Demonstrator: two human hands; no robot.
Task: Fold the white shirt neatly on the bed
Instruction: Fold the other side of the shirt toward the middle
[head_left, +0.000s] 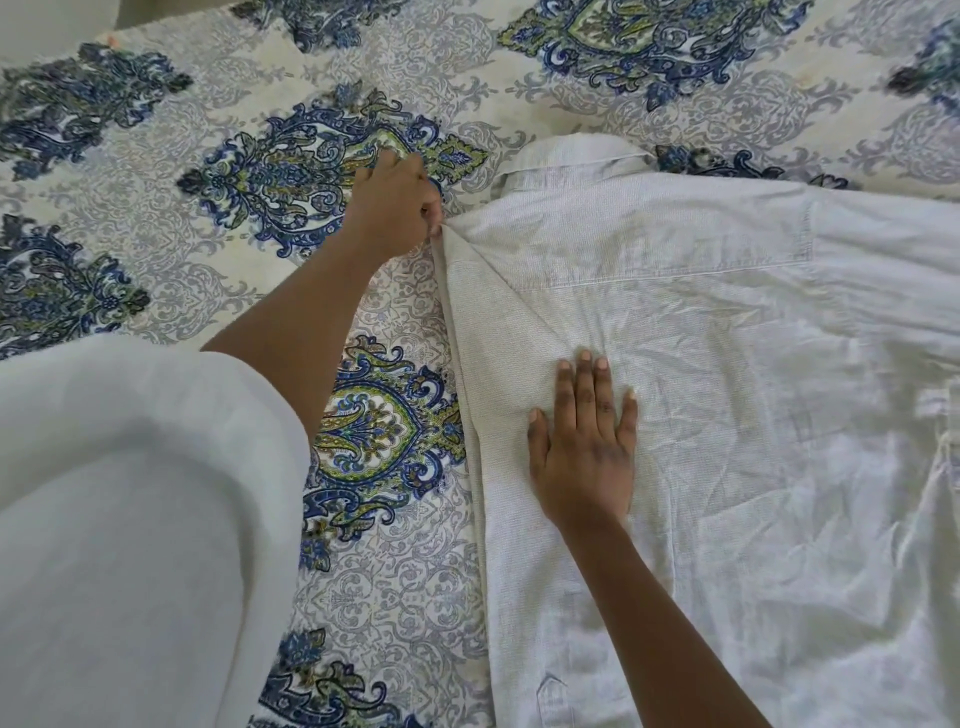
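**A:** What are the fingers (432, 203) of the left hand (397, 205) doing?

**B:** They are curled tight and pinch the top corner of a turned-in edge of the white shirt (701, 364), just beside the collar (571, 153). I judge that the pinch fixes where the crease begins at the shoulder.

**A:** And the right hand (584, 452)?

**B:** It lies flat, palm down, with the fingers straight and slightly spread and the thumb out. It presses on the middle of the shirt, just beside the narrow flap (483, 338) laid in along the left side. It probably pins the cloth so that a tug at the top does not drag the whole garment.

**A:** Where does the shirt lie?

**B:** It is spread on the bed (156, 156), over the patterned cover, with the collar away from the person. The body is wrinkled and runs out of view to the right and below.

**A:** How far along is the folding?

**B:** Early, I think. One side is turned in, and the right side looks unfolded as far as it shows.

**A:** Is there a basket or box to put it in?

**B:** None shows. The person's own white sleeve (130, 493) fills the lower left.
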